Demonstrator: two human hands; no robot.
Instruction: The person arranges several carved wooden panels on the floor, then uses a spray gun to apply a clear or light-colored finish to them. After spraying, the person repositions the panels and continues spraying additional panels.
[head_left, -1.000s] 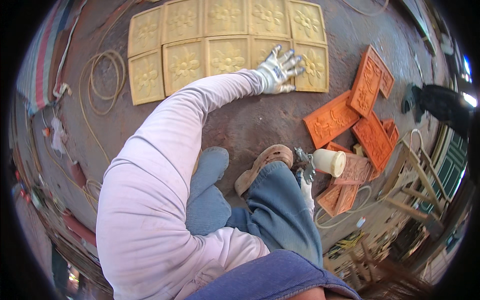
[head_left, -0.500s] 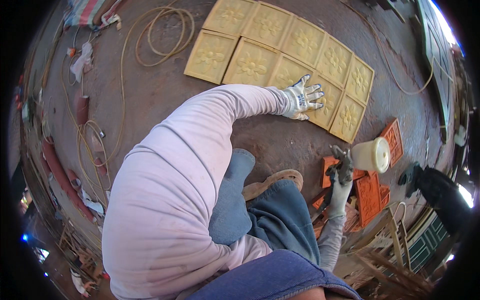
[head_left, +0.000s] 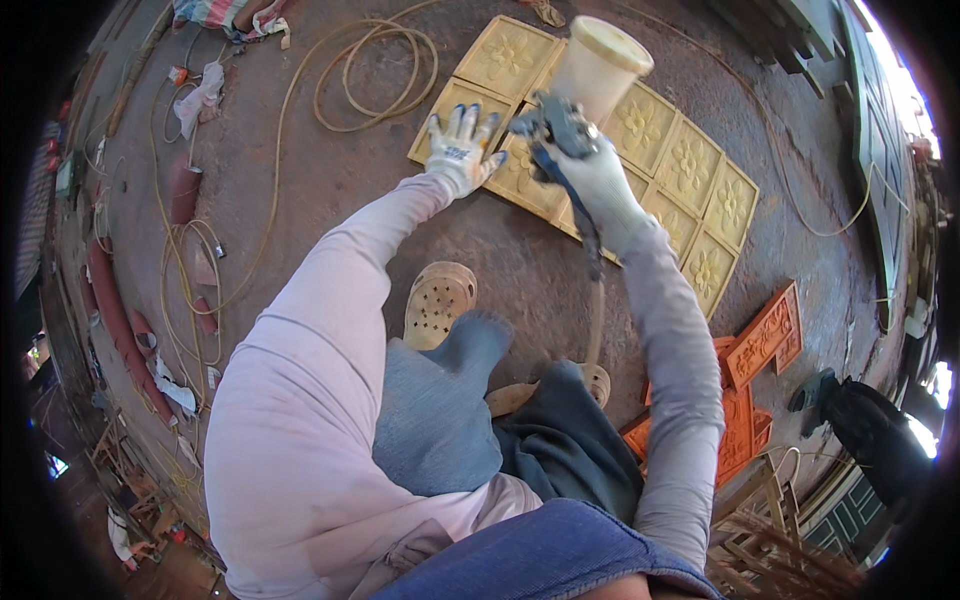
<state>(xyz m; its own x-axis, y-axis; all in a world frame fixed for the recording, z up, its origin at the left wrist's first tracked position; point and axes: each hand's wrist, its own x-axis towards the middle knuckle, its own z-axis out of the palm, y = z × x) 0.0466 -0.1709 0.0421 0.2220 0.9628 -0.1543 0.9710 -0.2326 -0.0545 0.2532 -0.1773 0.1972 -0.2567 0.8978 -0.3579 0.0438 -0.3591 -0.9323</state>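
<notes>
Your right hand has moved over the yellow panels, grasping the spray gun. Your left hand lies spread, gripping nothing. Hold the gun steady.

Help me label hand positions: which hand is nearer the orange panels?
Right. The right hand, holding the spray gun, is up-left of the orange panels in the picture; the left hand, over the yellow panels, is farther left.

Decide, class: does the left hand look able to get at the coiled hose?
Probably yes: the left hand looks empty, fingers spread over a yellow panel; the coiled hose lies just leftward, and nothing seems to stand between them.
</notes>
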